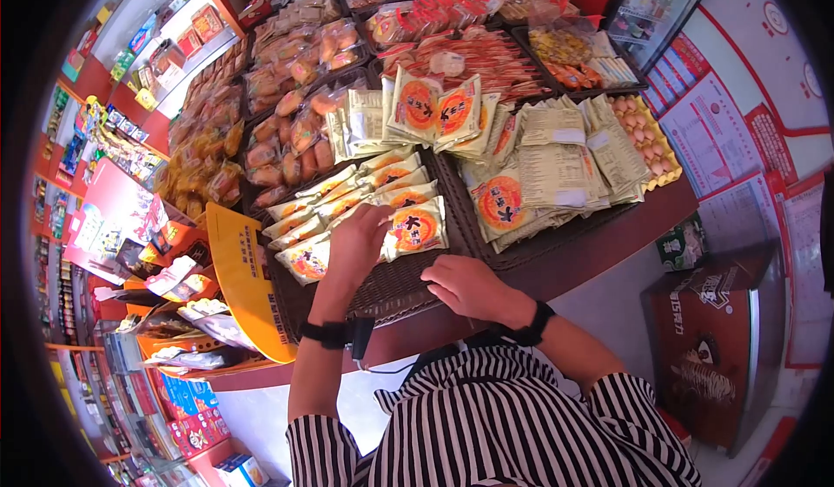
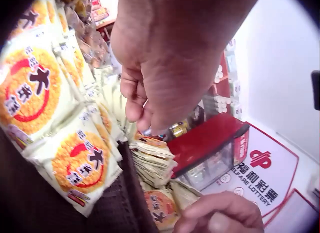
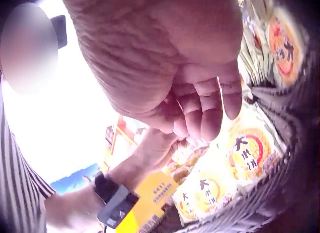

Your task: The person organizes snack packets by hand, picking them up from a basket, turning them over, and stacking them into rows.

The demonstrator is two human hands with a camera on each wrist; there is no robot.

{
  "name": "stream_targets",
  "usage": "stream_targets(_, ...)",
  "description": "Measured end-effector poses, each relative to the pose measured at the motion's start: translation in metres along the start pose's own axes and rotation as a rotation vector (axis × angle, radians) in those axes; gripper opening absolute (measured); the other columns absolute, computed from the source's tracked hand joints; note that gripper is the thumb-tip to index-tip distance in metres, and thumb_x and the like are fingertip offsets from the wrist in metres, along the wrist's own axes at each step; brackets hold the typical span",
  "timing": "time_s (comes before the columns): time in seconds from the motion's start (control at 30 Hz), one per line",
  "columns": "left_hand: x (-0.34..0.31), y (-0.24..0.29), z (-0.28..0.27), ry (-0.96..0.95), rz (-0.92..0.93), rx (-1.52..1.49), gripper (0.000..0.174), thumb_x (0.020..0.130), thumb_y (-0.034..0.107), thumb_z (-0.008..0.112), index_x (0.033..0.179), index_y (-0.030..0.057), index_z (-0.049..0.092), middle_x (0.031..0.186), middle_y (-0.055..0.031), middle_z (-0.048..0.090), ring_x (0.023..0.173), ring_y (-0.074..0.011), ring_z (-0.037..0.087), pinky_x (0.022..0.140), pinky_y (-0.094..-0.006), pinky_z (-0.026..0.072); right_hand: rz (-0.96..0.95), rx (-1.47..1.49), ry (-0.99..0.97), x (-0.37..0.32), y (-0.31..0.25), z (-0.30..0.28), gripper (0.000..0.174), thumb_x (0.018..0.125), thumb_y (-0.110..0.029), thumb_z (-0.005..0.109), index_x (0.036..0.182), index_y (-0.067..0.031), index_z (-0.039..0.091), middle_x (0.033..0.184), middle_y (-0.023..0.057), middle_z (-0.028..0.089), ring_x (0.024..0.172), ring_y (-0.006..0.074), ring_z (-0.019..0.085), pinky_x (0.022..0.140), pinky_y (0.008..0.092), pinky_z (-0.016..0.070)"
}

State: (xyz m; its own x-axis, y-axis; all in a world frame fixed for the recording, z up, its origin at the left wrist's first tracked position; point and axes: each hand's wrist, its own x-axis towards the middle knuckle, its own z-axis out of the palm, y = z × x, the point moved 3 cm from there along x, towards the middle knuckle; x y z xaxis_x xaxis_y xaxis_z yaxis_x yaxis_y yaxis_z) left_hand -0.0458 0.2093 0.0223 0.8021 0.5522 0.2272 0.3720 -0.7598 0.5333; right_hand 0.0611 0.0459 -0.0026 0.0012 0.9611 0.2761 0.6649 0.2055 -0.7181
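Observation:
My left hand hovers over rows of cream rice cracker packets with orange round pictures, its fingertips close above the front row. Its fingers are loosely bent, and nothing shows between them in the left wrist view. The packets lean in overlapping rows in a dark woven tray. My right hand is held over the tray's front edge, right of these rows. Seen from the right wrist, its fingers are relaxed and hold nothing. Both wrists wear black straps.
Right of the rows lies a heap of similar packets, some face down. Eggs fill a yellow tray at the far right. A yellow card stands at the left edge. Bagged bread lies behind. A brown carton stands on the right.

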Motion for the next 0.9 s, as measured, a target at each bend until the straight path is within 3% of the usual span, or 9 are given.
stream_targets(0.07,0.001,0.025,0.000,-0.006,-0.010,-0.104,0.016,0.081,0.006,0.062,0.097,0.0055,0.062,0.088,-0.0106,0.062,0.072,-0.0273,0.062,0.063,-0.0347,0.0487,-0.004,0.042,0.135,-0.013,-0.011,-0.029,0.014,0.079,-0.007,0.062,0.092,-0.0026,0.060,0.081,0.0107,0.059,0.074,0.0297,0.059,0.063,0.0368,0.0474)
stream_targets(0.13,0.006,0.052,0.003,0.017,0.159,-0.182,0.018,0.078,0.004,0.063,0.096,0.0073,0.062,0.085,-0.0092,0.060,0.072,-0.0301,0.062,0.063,-0.0362,0.0498,-0.009,0.016,0.192,-0.025,-0.020,-0.062,0.012,0.079,-0.003,0.061,0.091,-0.0016,0.061,0.081,0.0115,0.061,0.073,0.0288,0.060,0.064,0.0347,0.0485)
stream_targets(0.2,0.014,0.080,0.008,-0.022,0.135,-0.195,0.019,0.078,0.004,0.065,0.097,0.0061,0.062,0.088,-0.0091,0.062,0.080,-0.0271,0.063,0.069,-0.0335,0.0499,-0.010,-0.074,0.438,-0.037,-0.021,-0.096,0.013,0.078,-0.001,0.060,0.091,-0.0034,0.061,0.084,0.0125,0.060,0.072,0.0281,0.059,0.064,0.0351,0.0483)
stream_targets(0.23,0.019,0.095,0.012,0.004,0.220,-0.204,0.021,0.078,0.005,0.065,0.098,0.0066,0.062,0.090,-0.0092,0.062,0.081,-0.0275,0.062,0.069,-0.0339,0.0500,-0.012,-0.081,0.443,-0.043,-0.019,-0.108,0.013,0.078,-0.001,0.060,0.091,-0.0034,0.061,0.084,0.0125,0.060,0.072,0.0281,0.059,0.064,0.0351,0.0483)
stream_targets(0.4,0.057,0.148,0.034,0.007,0.374,-0.223,0.028,0.078,0.007,0.064,0.106,0.0081,0.059,0.101,-0.0101,0.059,0.086,-0.0298,0.061,0.071,-0.0366,0.0502,0.139,-0.110,0.796,-0.072,0.000,-0.154,0.011,0.082,0.003,0.056,0.091,-0.0003,0.060,0.084,0.0102,0.060,0.069,0.0187,0.058,0.065,0.0264,0.0466)
stream_targets(0.67,0.147,0.187,0.105,0.016,0.496,0.089,0.044,0.077,0.009,0.063,0.118,0.0036,0.049,0.118,-0.0162,0.051,0.107,-0.0324,0.051,0.086,-0.0397,0.0465,0.212,0.021,0.833,-0.106,0.020,-0.153,0.010,0.083,0.004,0.054,0.090,0.0005,0.060,0.086,0.0084,0.059,0.072,0.0152,0.057,0.065,0.0243,0.0454)
stream_targets(0.8,0.162,0.190,0.122,-0.063,0.470,0.174,0.030,0.073,0.005,0.060,0.103,0.0028,0.055,0.102,-0.0145,0.057,0.097,-0.0323,0.055,0.081,-0.0410,0.0472,0.259,0.035,0.841,-0.126,0.030,-0.159,0.010,0.082,0.004,0.056,0.089,0.0008,0.060,0.085,0.0097,0.060,0.072,0.0173,0.058,0.066,0.0255,0.0460)
stream_targets(0.83,0.160,0.192,0.124,-0.036,0.480,0.163,0.021,0.072,0.004,0.058,0.093,0.0027,0.055,0.090,-0.0133,0.058,0.089,-0.0327,0.057,0.076,-0.0423,0.0479,0.277,0.021,0.832,-0.132,0.032,-0.161,0.009,0.081,0.004,0.056,0.089,0.0009,0.060,0.085,0.0103,0.060,0.072,0.0184,0.058,0.066,0.0261,0.0463)
stream_targets(0.9,0.162,0.193,0.129,-0.045,0.462,0.174,0.017,0.074,0.003,0.057,0.091,0.0032,0.054,0.088,-0.0133,0.058,0.086,-0.0332,0.058,0.073,-0.0421,0.0485,0.291,0.021,0.832,-0.140,0.037,-0.163,0.010,0.081,0.004,0.056,0.089,0.0008,0.060,0.085,0.0105,0.061,0.073,0.0195,0.059,0.067,0.0266,0.0465)
